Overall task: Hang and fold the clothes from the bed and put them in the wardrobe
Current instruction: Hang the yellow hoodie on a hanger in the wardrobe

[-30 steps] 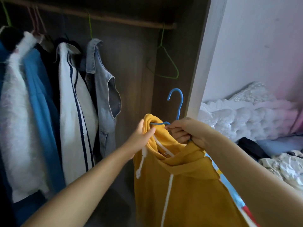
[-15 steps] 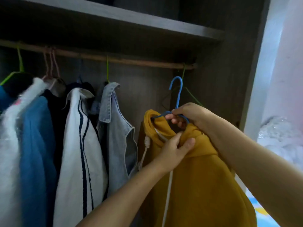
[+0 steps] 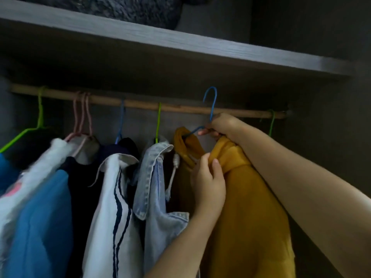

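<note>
Yellow hoodie (image 3: pixel 247 197) on blue hanger (image 3: pixel 211 105), gripped by both hands.

Both forearms are bare, with no sleeve reaching into view. The left hand (image 3: pixel 207 182) and right hand (image 3: pixel 223 125) wear no gloves, rings or watch. The fingernails are short and unpainted.
</note>
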`<state>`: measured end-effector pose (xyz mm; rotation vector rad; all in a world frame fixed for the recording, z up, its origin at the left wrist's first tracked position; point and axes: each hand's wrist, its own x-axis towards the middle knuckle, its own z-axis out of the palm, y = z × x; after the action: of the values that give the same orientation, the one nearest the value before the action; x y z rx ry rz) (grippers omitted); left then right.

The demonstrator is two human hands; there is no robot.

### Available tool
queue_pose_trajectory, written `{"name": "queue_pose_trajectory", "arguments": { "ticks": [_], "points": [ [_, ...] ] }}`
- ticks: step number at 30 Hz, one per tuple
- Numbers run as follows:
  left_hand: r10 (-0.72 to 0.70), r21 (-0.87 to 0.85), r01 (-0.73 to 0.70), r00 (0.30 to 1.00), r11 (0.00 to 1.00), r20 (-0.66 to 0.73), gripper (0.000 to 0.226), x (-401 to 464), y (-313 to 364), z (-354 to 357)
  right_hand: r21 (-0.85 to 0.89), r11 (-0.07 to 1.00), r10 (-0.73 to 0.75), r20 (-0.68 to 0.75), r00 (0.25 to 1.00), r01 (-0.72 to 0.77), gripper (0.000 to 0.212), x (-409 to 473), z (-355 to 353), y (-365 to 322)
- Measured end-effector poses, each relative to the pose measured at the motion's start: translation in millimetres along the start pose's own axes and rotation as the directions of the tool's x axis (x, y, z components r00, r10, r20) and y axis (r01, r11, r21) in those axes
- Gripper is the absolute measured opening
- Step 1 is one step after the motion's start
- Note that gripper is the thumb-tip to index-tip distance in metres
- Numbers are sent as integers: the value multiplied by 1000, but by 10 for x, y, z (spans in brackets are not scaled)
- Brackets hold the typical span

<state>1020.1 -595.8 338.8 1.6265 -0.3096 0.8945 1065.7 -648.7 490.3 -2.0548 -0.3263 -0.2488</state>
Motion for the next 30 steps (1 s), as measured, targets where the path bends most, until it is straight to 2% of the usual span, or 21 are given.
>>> {"name": "queue_pose_trajectory", "arguments": {
  "ticks": [4, 7, 9, 13, 15, 18, 21, 26, 30],
  "points": [
    [-38, 90, 29, 994, 996, 101, 35, 193, -224, -215, 32, 992, 119, -9, 993, -118, 18, 334, 205, 128],
    [-92, 129, 74, 985, 989, 144, 36, 114, -418, -301, 43, 981, 188, 19, 982, -189, 12, 412, 384, 361],
    [-97, 108, 81, 983, 991, 156, 35, 53, -435, -318, 80, 985, 153, -4, 988, -152, 10, 414, 407, 414],
    [-88, 71, 80, 988, 994, 126, 33, 74, -322, -304, 107, 993, 60, -89, 994, -50, 25, 293, 330, 422],
    [-76, 79, 70, 994, 994, 74, 33, 27, -286, -246, -30, 999, -48, -200, 979, 43, 34, 136, 245, 489],
    [56, 98, -47, 994, 994, -93, 31, -156, -173, -167, -160, 977, -189, -320, 928, 143, 36, -335, 78, 637],
    [231, 102, -215, 956, 971, -181, 29, -433, 20, -44, -207, 964, -224, -309, 924, 164, 37, -949, -92, 841],
    [355, 30, -359, 905, 933, -235, 28, -1006, 484, 168, -281, 952, -207, -297, 932, 122, 35, -2016, -405, 1184],
    [381, -93, -395, 914, 914, -143, 27, -1658, 867, 481, -241, 967, -167, -339, 926, 86, 27, -2874, -721, 1579]
  ]
}}
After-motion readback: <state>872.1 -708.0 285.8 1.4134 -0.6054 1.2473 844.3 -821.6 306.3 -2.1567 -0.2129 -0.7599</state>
